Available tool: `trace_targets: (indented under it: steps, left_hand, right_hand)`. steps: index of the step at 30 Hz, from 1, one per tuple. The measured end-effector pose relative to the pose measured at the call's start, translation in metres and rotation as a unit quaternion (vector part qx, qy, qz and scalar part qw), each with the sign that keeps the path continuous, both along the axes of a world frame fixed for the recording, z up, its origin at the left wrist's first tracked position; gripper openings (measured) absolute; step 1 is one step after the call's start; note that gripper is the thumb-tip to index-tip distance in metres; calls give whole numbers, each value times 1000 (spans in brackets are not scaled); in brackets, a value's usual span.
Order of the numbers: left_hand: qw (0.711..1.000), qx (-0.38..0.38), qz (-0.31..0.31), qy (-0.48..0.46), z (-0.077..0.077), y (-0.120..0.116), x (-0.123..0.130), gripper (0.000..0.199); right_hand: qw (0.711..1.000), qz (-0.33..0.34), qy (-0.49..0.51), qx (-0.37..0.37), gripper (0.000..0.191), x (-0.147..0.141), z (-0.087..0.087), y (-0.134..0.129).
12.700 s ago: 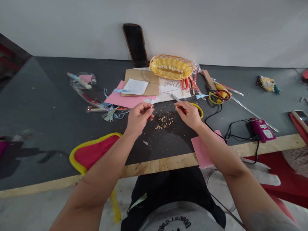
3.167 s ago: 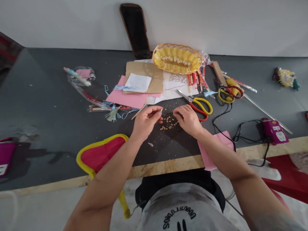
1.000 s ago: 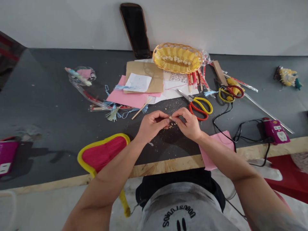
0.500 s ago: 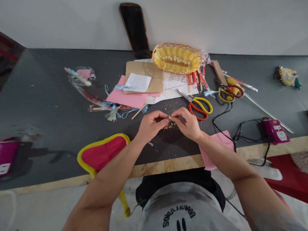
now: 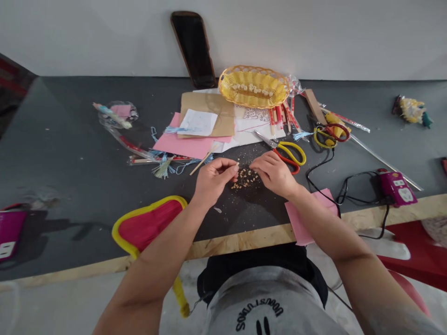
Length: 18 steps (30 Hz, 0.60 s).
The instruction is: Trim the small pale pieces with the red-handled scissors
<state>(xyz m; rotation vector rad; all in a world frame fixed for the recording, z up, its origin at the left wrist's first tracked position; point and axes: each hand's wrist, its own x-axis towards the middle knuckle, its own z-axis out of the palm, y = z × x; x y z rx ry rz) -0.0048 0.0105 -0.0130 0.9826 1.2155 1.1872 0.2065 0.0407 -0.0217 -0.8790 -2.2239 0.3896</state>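
My left hand (image 5: 217,179) pinches a small pale piece (image 5: 238,164) between thumb and index finger. Just right of it, my right hand (image 5: 274,174) has its fingers bunched together above the table; whether anything is in them is hidden. Between and below the hands lie several tiny tan chips (image 5: 246,179), scattered with fine crumbs on the dark tabletop. Scissors (image 5: 289,153) with red and yellow handles rest just beyond my right hand. Behind them, a yellow woven basket (image 5: 223,88) holds several small whitish pieces.
A phone (image 5: 193,49) leans on the wall. Papers (image 5: 195,146), tassels (image 5: 164,167) and red-wrapped sticks (image 5: 279,116) lie behind the hands. A pink-and-yellow fan (image 5: 150,223) overlaps the front edge by my left forearm. At right are a cable (image 5: 317,186) and a purple power socket (image 5: 398,188).
My hands have parted: the right moved slightly right, away from the left, which keeps the small pale piece. The tan chips between them now show more fully.
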Motion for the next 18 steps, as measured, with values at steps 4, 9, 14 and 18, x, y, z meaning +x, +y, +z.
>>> trace_targets:
  steps: [4,9,14,18]
  left_hand:
    - [1000,-3,21,-6,1,1,-1,28]
    - [999,-7,44,-6,0,2,-3,30]
    - [999,-19,45,-6,1,3,-4,32]
    - [999,-21,39,-21,3,3,-3,33]
  right_hand:
    - [989,-137,-57,9,20,20,2,9]
    - [949,-255,-177,-51,26,49,-8,21]
    - [945,-259,-184,-77,37,53,-12,23]
    - [942,-289,-141,-96,38,47,-2,21]
